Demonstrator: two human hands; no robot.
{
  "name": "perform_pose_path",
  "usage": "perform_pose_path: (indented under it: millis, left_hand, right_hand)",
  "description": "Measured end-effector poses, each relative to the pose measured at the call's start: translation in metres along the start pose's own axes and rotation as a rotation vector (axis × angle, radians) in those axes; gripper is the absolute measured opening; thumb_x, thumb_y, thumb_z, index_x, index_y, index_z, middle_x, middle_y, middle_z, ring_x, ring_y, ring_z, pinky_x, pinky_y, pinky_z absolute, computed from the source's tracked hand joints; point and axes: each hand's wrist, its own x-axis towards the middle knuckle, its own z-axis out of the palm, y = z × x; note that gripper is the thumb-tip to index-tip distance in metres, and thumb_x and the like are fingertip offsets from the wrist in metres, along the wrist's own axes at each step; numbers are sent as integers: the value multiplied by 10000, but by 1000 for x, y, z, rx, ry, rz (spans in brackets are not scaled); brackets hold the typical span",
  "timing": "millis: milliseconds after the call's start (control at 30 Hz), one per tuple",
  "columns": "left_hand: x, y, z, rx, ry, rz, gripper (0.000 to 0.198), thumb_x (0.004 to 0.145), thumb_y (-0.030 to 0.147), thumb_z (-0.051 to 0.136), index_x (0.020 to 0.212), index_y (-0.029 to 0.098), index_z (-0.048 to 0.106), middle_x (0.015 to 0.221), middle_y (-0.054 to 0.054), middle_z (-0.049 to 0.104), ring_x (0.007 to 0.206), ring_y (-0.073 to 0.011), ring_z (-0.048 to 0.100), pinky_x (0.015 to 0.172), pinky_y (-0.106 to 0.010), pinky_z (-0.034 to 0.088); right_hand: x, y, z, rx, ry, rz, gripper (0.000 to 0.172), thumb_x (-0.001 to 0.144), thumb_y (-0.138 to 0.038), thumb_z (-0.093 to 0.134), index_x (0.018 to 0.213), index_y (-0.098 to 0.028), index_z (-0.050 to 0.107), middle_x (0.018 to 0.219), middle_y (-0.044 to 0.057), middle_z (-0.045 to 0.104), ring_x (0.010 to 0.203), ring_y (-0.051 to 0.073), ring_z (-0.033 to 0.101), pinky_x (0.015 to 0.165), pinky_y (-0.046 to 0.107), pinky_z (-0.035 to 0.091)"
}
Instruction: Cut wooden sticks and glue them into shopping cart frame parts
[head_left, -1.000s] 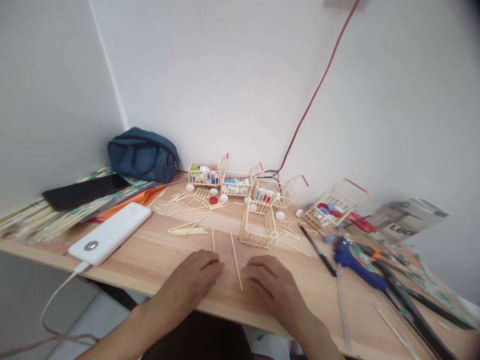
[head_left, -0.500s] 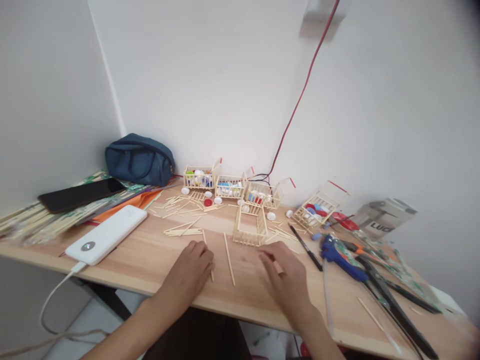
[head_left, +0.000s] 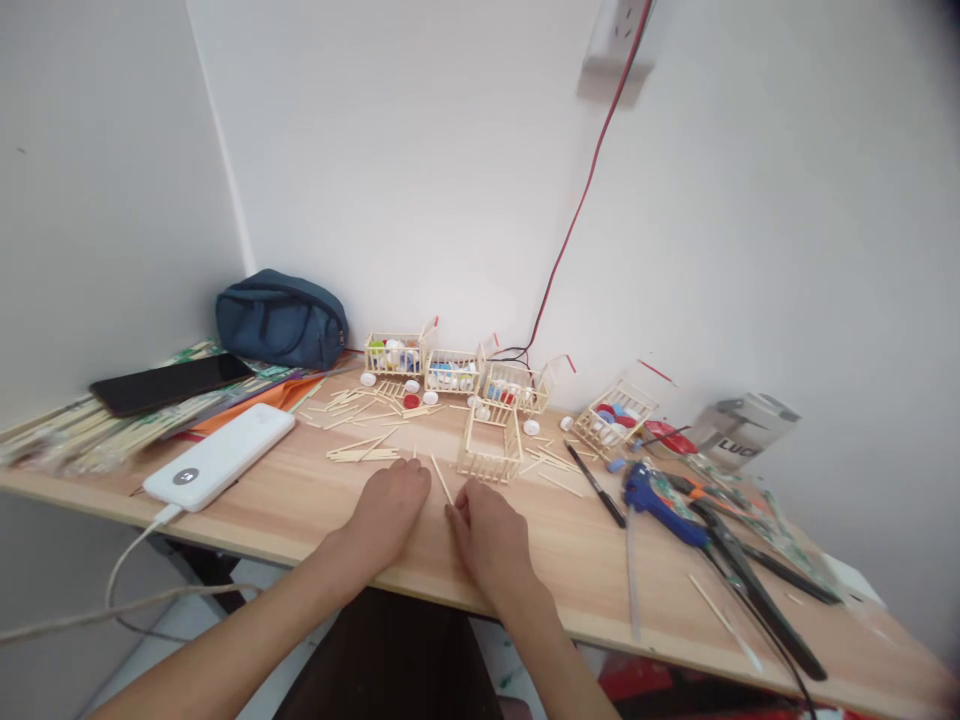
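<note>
My left hand (head_left: 391, 508) rests on the table with its fingers curled together over a thin wooden stick, whose tip (head_left: 415, 452) pokes out beyond the knuckles. Just to its right, my right hand (head_left: 493, 535) is closed at the lower end of another thin wooden stick (head_left: 442, 478); its fingertips are partly hidden. Behind the right hand sits a small open basket frame of sticks (head_left: 491, 466). Loose short sticks (head_left: 364, 450) lie in a pile beyond the left hand.
Miniature stick carts (head_left: 454, 372) filled with bottle caps line the wall. On the right are a black pen (head_left: 596, 487), a blue glue gun (head_left: 664, 508) and large scissors (head_left: 757, 590). A white power bank (head_left: 221, 455), black phone (head_left: 172, 385) and blue pouch (head_left: 283, 320) occupy the left.
My right hand has moved left from beside the basket frame and closed at the loose stick. My left hand has shifted slightly forward over its stick. The view has turned slightly.
</note>
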Motion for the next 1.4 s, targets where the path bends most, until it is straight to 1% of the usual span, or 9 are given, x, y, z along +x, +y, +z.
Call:
perform_pose_path:
  millis: [333,533,767,900,1067,1133,1200,1300,1400]
  left_hand:
    - [-5,-6,17,-6,37,17,245,826,11,348,922,157,519,969,-95,604,908,-212,553,826,-362,465]
    - [-15,-8,29,-52,78,-6,205,848,43,351,868,174,508,882,-73,583,830,-218,546,753,-358,449]
    - [-12,-5,24,-154,170,-120,176,907,125,321,814,199,451,836,-53,565,797,-200,557,698,-317,429]
    - [-15,-11,17,-404,238,-211,184,934,245,295,778,223,390,734,-4,552,677,-171,556,625,-277,415]
    - [-42,-31,-3,-512,227,-278,158,873,335,377,774,231,443,661,22,571,606,-161,566,584,-258,426]
    - [-59,-42,-14,-521,199,-289,217,857,427,421,832,241,530,736,14,646,650,-169,613,595,-256,461]
    - [-78,-55,-24,-501,202,-276,297,821,514,465,893,272,622,856,9,709,758,-198,663,664,-276,506]
    - [-105,-80,-29,-394,194,-240,303,806,556,483,810,325,680,951,26,727,891,-233,671,772,-329,527]
    - [-121,-100,-27,-261,288,-223,330,836,561,435,811,368,702,1019,35,705,958,-243,646,872,-400,499]
  right_hand:
    - [-4,4,5,-16,5,-4,100,916,-208,476,883,-195,570,934,68,664,895,217,611,700,300,399]
    - [-5,6,8,-21,5,-10,131,936,-217,447,917,-189,573,947,72,651,917,226,592,727,309,401]
    - [-5,5,0,-29,-41,7,138,936,-217,455,921,-176,585,957,94,667,919,226,606,725,304,396]
    - [-11,13,-8,-25,-69,56,130,929,-222,467,901,-179,586,920,74,679,883,219,622,690,292,378]
    - [-23,25,-17,-28,-111,92,121,926,-216,475,883,-183,583,923,65,683,871,203,628,669,273,356]
    - [-27,28,-19,-29,-124,96,112,924,-212,482,879,-183,581,929,61,681,871,199,625,670,270,353]
    - [-30,30,-20,-31,-132,97,112,925,-209,481,875,-185,578,928,54,678,867,194,620,672,269,352]
    - [-33,31,-20,-34,-125,100,116,934,-220,475,888,-187,575,937,50,673,876,187,611,678,266,348]
    - [-34,30,-19,-43,-115,101,111,936,-227,478,894,-190,574,938,47,669,885,185,605,671,264,340]
